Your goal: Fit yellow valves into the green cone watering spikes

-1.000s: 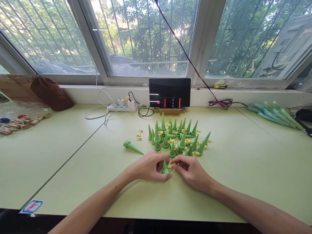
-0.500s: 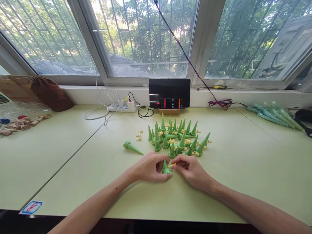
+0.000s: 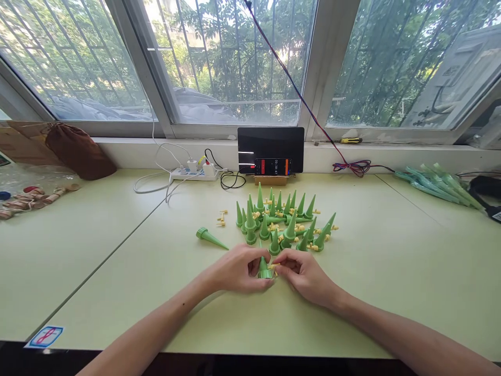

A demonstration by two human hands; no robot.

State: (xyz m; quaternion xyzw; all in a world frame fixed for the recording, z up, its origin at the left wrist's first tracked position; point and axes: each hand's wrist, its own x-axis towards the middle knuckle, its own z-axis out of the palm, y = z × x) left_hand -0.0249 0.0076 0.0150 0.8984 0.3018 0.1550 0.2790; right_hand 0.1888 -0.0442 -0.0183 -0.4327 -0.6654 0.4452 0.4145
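My left hand is closed around a green plastic watering spike, its wide collar toward me and its tip pointing away. Between the thumb and fingers of my right hand is a small yellow valve, which meets the side of the spike near the collar. Whether the valve is seated in the spike I cannot tell. Just beyond both hands stands a cluster of green spikes, several with yellow valves in their sides. Another spike lies on its side left of the cluster, near several loose yellow valves.
A phone showing a timer leans on a dark tablet at the back. A power strip with cables is left of them. Wooden pieces and a brown bag lie far left, bluish-green plastic packets far right.
The view has shifted slightly. Both hands keep their hold; the yellow valve has turned a little against the spike's side.
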